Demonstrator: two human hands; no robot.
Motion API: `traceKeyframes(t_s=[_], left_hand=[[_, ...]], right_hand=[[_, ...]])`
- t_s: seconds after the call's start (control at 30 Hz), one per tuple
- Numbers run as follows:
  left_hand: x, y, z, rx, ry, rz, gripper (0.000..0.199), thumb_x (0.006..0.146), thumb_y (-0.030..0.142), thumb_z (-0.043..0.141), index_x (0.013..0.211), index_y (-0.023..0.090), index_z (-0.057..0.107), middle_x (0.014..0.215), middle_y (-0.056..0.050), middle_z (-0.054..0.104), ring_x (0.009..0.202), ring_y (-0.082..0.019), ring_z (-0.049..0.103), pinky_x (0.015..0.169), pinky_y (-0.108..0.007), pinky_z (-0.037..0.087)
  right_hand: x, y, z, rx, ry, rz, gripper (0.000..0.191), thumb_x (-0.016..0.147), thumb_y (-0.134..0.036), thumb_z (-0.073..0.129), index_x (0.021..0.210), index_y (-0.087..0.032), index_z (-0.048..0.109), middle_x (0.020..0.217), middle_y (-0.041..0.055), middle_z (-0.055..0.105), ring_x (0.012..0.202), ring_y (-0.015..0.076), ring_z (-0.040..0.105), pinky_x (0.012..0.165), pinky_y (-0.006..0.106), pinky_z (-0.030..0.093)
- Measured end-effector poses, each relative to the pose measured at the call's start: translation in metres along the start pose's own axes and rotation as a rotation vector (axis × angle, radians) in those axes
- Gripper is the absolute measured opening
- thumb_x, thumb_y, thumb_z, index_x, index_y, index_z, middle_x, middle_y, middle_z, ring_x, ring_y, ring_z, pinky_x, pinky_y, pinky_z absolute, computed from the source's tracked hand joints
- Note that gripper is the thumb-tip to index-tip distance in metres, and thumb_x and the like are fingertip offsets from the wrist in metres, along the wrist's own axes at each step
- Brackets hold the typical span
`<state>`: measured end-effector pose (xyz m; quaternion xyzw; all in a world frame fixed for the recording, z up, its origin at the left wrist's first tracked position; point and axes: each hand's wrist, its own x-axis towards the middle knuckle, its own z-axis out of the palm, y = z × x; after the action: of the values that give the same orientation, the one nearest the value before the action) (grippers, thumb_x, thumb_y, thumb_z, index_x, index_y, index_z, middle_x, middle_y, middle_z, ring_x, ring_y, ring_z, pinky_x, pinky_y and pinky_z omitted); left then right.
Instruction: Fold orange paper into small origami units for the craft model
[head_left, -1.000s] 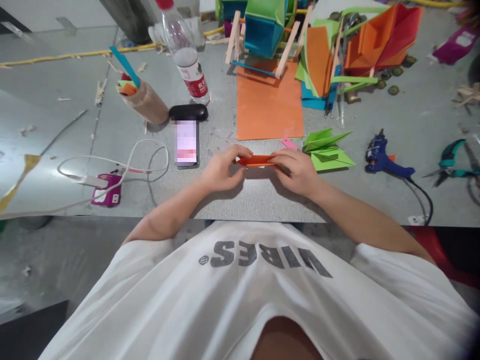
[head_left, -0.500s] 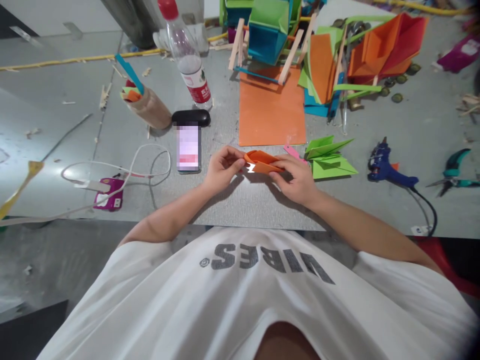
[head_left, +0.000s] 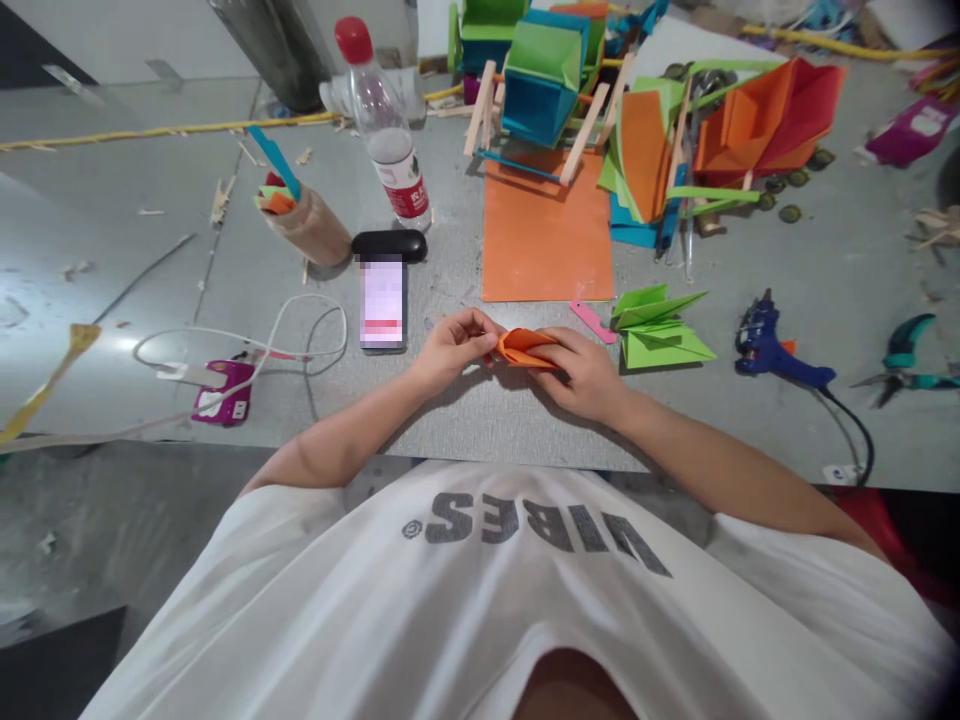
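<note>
In the head view, the folded orange paper [head_left: 525,343] is what has just changed: its layers stand apart towards the left end, so a hollow pocket shows between them, with the edges curving round to a narrow tip. That suggests, as a judgement, that the work is at a stage of opening and shaping folds rather than pressing them flat. The piece is between the two hands, just above the grey table [head_left: 457,425] near its front edge; whether its underside touches the surface cannot be told.

The left hand [head_left: 455,347] has thumb and fingertips drawn close together, pinching the paper's left tip. The right hand [head_left: 586,378] grips the other end, fingers laid over the top and thumb below, covering much of that side.

Against the frame from a second ago, the paper differs most: there it is a thin, nearly closed strip seen edge-on, and half a second ago it is already spread, with a bright gap near the left fingers that does not show now. The pink strip [head_left: 592,322], partly hidden behind the right hand in the first frame, now lies in plain sight beside the green folded paper [head_left: 661,330]. The orange sheet [head_left: 547,250] beyond the hands and the blue glue gun [head_left: 781,345] to the right keep their places, the whole scene merely sitting a little lower in view
</note>
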<state>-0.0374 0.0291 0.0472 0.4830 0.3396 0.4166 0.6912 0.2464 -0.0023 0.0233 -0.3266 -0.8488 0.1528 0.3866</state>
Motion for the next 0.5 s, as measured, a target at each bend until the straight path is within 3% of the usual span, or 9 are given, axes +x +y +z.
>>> traceKeyframes(t_s=[0.17, 0.5], left_hand=[[0.0001, 0.0007, 0.0008, 0.021, -0.016, -0.085, 0.057, 0.082, 0.055, 0.115, 0.103, 0.019, 0.077, 0.093, 0.0, 0.081, 0.075, -0.011, 0.077, 0.072, -0.024, 0.063], [0.0021, 0.0013, 0.0019, 0.048, 0.019, -0.135, 0.047, 0.075, 0.042, 0.114, 0.094, 0.018, 0.078, 0.086, 0.0, 0.079, 0.071, -0.01, 0.069, 0.069, -0.026, 0.054]], right_hand=[[0.001, 0.0007, 0.0, -0.034, -0.046, -0.065, 0.032, 0.115, -0.024, 0.072, 0.145, -0.028, 0.08, 0.145, 0.0158, 0.086, 0.126, 0.0366, 0.087, 0.103, 0.057, 0.075], [0.0014, 0.0008, 0.0008, -0.054, -0.066, -0.095, 0.039, 0.115, -0.027, 0.072, 0.154, -0.027, 0.079, 0.149, 0.0168, 0.085, 0.129, 0.037, 0.086, 0.105, 0.058, 0.075]])
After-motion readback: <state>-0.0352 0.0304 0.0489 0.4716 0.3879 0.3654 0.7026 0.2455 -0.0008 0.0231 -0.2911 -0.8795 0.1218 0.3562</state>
